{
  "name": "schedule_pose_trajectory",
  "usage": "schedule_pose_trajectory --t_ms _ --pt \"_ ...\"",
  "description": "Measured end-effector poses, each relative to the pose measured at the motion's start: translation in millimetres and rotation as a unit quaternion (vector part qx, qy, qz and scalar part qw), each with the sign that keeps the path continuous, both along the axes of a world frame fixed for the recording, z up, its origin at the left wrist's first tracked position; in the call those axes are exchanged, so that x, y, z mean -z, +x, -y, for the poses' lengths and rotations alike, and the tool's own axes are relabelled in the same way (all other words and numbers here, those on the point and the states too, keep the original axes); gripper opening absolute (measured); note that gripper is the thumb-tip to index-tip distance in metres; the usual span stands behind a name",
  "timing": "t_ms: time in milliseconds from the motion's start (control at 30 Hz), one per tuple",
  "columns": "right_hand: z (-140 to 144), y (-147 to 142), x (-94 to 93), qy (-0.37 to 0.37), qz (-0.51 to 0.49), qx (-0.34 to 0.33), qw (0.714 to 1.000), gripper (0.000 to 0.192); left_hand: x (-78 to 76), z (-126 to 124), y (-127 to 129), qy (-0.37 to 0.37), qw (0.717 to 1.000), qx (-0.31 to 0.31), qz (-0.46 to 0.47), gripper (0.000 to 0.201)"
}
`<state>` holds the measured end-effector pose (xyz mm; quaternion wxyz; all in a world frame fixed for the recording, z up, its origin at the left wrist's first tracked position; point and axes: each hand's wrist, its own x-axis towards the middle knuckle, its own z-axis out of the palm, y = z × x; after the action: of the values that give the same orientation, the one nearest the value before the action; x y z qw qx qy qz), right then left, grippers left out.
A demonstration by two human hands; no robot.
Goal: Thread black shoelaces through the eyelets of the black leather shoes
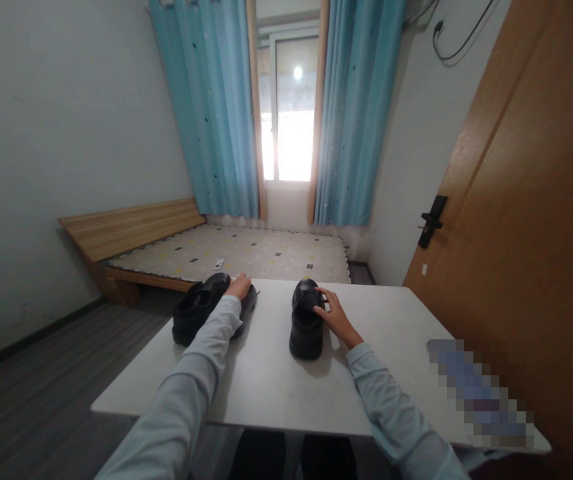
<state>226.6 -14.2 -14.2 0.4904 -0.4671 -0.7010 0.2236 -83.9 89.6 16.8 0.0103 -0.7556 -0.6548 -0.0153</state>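
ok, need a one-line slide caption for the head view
Left hand on one black shoe, right hand on the other shoe, both on a white table.

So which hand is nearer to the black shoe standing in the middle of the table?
Right. The right hand rests its fingers on the middle shoe; the left hand is off to the left, on the other shoe.

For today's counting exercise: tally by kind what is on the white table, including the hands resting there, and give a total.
Black shoes: 2, the left shoe and the right shoe
Hands: 2, the left hand on the left shoe and the right hand on the right shoe
Blurred-out item at the table edge: 1
Total: 5
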Motion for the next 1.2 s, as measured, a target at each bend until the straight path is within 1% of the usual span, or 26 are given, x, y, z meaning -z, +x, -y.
schedule_pose_trajectory --t_ms 233,333,400,500,600,667,733,767,800,833,900,1033,1133,1200 --pt "-4.0 -0.7 3.0 0.025 -0.007 -0.003 1.000 0.048 9.0 8.1 5.3 -0.002 0.999 -0.022 0.034 0.033" --pt "-3.9 -1.1 3.3 0.024 -0.011 -0.005 1.000 0.047 8.3 12.5 10.3 0.011 0.998 -0.027 0.062 0.033" --pt "-3.3 -1.2 2.9 0.023 -0.013 -0.005 1.000 0.046 3.0 14.7 13.8 0.022 0.996 -0.027 0.086 0.031" --pt "-3.0 -1.2 2.4 0.021 -0.014 -0.006 1.000 0.046 -12.4 15.4 20.3 0.046 0.990 -0.006 0.134 0.027" --pt "-3.6 -1.1 2.4 0.014 -0.015 -0.008 1.000 0.047 -31.6 15.5 29.9 0.057 0.978 0.054 0.192 0.023" --pt "-3.9 -1.1 2.0 0.009 -0.018 -0.011 1.000 0.047 -41.7 17.8 38.5 0.065 0.968 0.087 0.228 0.024" --pt "-3.4 -1.1 0.4 0.009 -0.022 -0.013 1.000 0.046 -46.5 22.2 49.2 0.070 0.958 0.109 0.256 0.024" --pt "-2.7 -1.1 -1.1 0.013 -0.021 -0.010 1.000 0.045 -46.5 25.0 55.4 0.074 0.952 0.120 0.273 0.024" --pt "-1.7 -1.0 -2.9 0.018 -0.017 -0.003 1.000 0.044 -44.7 27.9 62.0 0.076 0.939 0.133 0.307 0.023" --pt "-0.6 -0.7 -5.0 0.023 -0.010 0.007 1.000 0.043 -41.4 30.7 68.9 0.073 0.932 0.128 0.330 0.022" --pt "1.8 0.1 -9.3 0.030 0.010 0.034 0.999 0.040 -30.9 35.1 83.0 0.074 0.934 0.083 0.340 0.020" --pt "4.5 3.4 -15.9 0.043 0.045 0.098 0.993 0.033 -3.8 38.1 106.0 0.078 0.939 0.022 0.335 0.022" --pt "5.0 7.0 -18.9 0.062 0.065 0.147 0.985 0.027 13.1 38.4 114.5 0.077 0.943 -0.001 0.324 0.021" --pt "5.9 9.1 -20.9 0.069 0.073 0.174 0.980 0.024 20.9 39.2 116.7 0.081 0.946 -0.003 0.314 0.022"
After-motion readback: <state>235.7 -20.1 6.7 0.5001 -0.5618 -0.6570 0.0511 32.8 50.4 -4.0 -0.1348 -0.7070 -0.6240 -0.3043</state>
